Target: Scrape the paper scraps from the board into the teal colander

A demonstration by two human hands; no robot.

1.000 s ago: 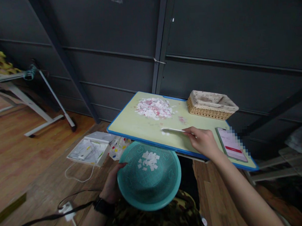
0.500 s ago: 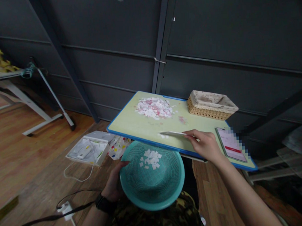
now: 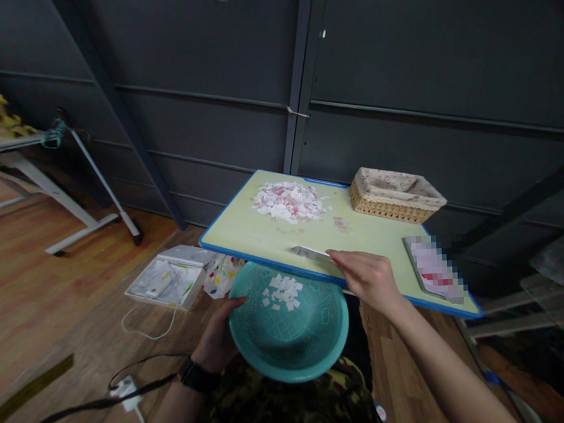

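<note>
My left hand (image 3: 218, 334) grips the left rim of a teal plastic colander (image 3: 289, 376), thumb over the edge. White paper bits (image 3: 285, 290) lie inside it. The colander sits against the front edge of a pale yellow folding table (image 3: 245, 228) with a blue border. Over that edge, my right hand (image 3: 366, 276) pinches a thin, flat, pale card-like piece (image 3: 312, 254), tilted low at the tabletop; its exact kind is unclear. Farther back on the table is a heap of white and pinkish paper scraps (image 3: 288, 202). A small pinkish cluster (image 3: 341, 224) lies to its right.
A cloth-lined wicker basket (image 3: 389, 210) stands at the table's back right. A phone (image 3: 431, 270), partly pixelated, lies near the right edge. On the floor at left are an open white box (image 3: 166, 282), a spotted bag (image 3: 222, 276) and a power strip (image 3: 126, 393) with cables.
My right hand has moved left and nearer the table's front edge with the flat piece. White bits beside that piece no longer show. The colander has shifted slightly right and up in view.
</note>
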